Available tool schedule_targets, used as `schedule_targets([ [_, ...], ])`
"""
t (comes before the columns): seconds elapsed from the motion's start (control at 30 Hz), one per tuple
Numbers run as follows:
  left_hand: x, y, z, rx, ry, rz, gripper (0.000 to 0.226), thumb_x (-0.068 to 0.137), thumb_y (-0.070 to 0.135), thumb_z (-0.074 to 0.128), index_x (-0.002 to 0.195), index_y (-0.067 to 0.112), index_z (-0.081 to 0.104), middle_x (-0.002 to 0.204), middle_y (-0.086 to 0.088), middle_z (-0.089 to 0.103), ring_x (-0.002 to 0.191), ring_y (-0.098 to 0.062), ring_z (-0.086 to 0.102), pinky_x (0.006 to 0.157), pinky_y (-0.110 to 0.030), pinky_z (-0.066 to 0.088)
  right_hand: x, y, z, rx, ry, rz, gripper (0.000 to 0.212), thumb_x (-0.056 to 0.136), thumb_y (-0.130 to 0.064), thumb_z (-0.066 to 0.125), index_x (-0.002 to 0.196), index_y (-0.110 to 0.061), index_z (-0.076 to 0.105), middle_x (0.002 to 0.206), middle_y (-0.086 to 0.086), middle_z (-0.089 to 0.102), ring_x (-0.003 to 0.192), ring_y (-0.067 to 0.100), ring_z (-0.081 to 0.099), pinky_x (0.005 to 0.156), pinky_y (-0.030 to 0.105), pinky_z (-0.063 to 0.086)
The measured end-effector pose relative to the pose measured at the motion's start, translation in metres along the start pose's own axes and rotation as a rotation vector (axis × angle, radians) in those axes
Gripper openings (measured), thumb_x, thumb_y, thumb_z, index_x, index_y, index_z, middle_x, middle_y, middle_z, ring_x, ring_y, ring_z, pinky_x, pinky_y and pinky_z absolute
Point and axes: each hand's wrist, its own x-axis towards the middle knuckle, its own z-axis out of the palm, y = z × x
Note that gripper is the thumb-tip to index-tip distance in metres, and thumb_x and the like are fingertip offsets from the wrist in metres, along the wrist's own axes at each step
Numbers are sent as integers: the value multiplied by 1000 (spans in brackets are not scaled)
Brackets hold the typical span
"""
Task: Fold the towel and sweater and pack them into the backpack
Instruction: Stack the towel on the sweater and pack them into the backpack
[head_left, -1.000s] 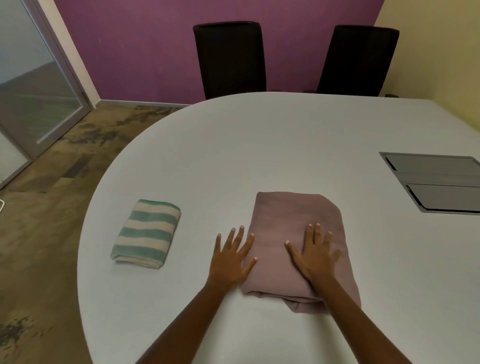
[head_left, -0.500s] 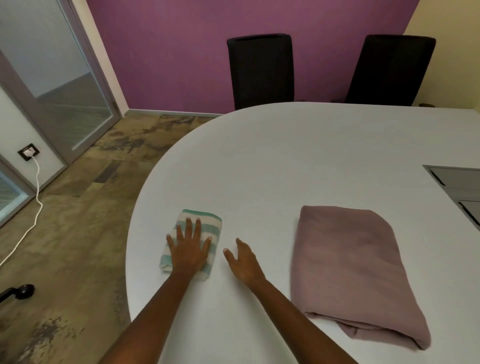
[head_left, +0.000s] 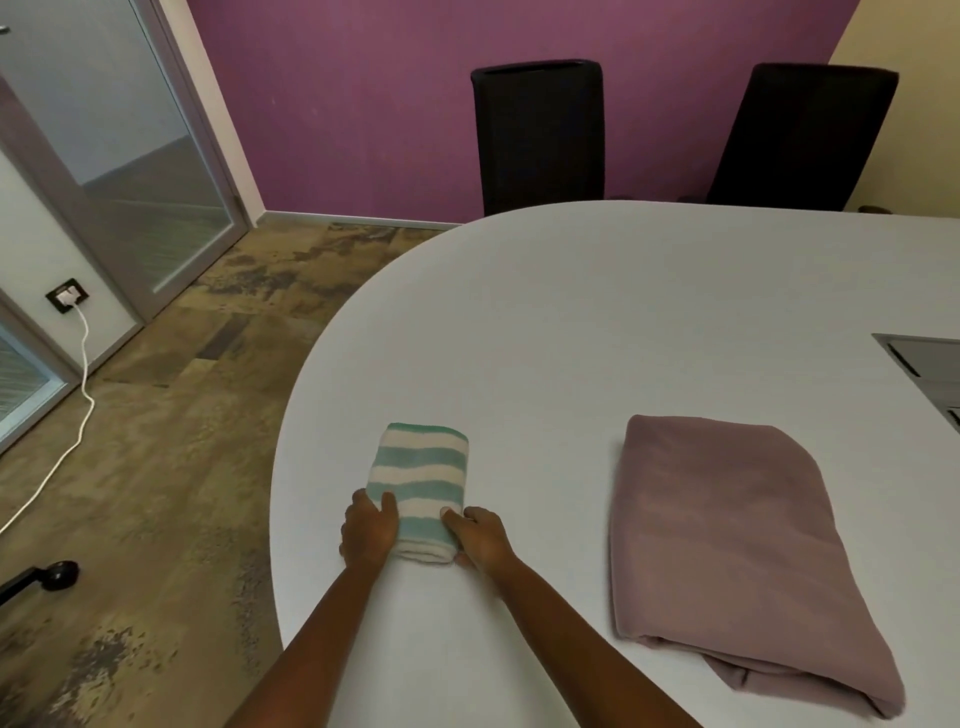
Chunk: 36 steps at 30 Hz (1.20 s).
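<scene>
Teal-and-white striped towel (head_left: 421, 473), folded into a small thick rectangle, lies flat near the rounded edge of the table (head_left: 623, 312), long side pointing away from me. My left hand (head_left: 370, 535) and right hand (head_left: 480, 538) grip its near end from either side. The dusty-pink sweater (head_left: 727, 545), folded into a larger flat rectangle, lies well apart to the towel's right, with loose layers showing at its near corner.

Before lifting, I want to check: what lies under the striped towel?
The striped towel lies on the white table; left hand and right hand grip its near end. The spot beneath it is covered.
</scene>
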Motion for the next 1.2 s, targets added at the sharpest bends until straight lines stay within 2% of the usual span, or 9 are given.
schedule_targets([
  [0.13,-8,6,12,-269,-109,-41,44,95,26,50,125,-6,48,123,-25,55,112,-38,53,97,-41,44,-10,-7,-23,102,12,-23,22,88,-18,61,105,-4,59,84,4,61,62,6,60,46,10,43],
  [0.23,-21,16,24,-509,-178,-75,41,93,23,54,122,-6,51,112,-19,59,100,-32,57,85,-38,49,-18,-15,-47,174,24,-35,21,86,-8,60,106,-4,55,99,12,62,81,18,60,60,19,49],
  [0.3,-33,28,33,-636,-226,-74,39,93,20,54,123,-5,51,109,-19,58,97,-30,56,75,-34,49,-25,-19,-64,179,30,-63,21,86,-6,57,106,-9,50,104,12,59,80,17,59,62,22,49],
  [0.5,-69,73,60,-821,-367,5,39,96,26,47,129,5,49,122,-19,57,108,-32,55,88,-40,48,-52,-30,-122,276,42,-106,28,81,-4,55,107,-12,47,99,7,58,83,16,57,63,25,49],
  [0.6,-88,94,78,-816,-454,44,43,97,32,44,131,7,47,125,-18,58,113,-34,56,87,-40,49,-69,-29,-149,319,83,-147,55,58,-13,57,113,-8,51,112,14,62,98,27,60,78,35,52],
  [0.7,-110,112,95,-791,-545,52,42,96,36,42,128,9,49,123,-15,59,111,-33,57,79,-37,51,-84,-24,-178,360,130,-185,71,51,-11,53,121,-1,51,114,17,62,98,30,60,75,34,52],
  [0.93,-160,142,139,-711,-669,108,44,96,32,46,130,4,47,124,-18,59,112,-32,58,81,-33,52,-117,0,-245,389,257,-184,70,51,-11,54,121,-2,48,114,16,61,95,26,60,68,30,51],
  [1.07,-189,152,160,-642,-696,153,41,96,30,46,131,8,46,122,-15,59,103,-25,59,73,-24,53,-129,20,-275,345,352,-154,51,77,5,54,124,-5,40,105,9,56,84,18,56,64,26,49],
  [1.2,-209,152,180,-507,-658,161,39,97,25,46,130,5,43,122,-14,57,98,-20,56,65,-17,52,-139,35,-296,181,435,-136,58,81,7,51,133,-10,30,111,7,49,80,11,51,57,21,42],
])
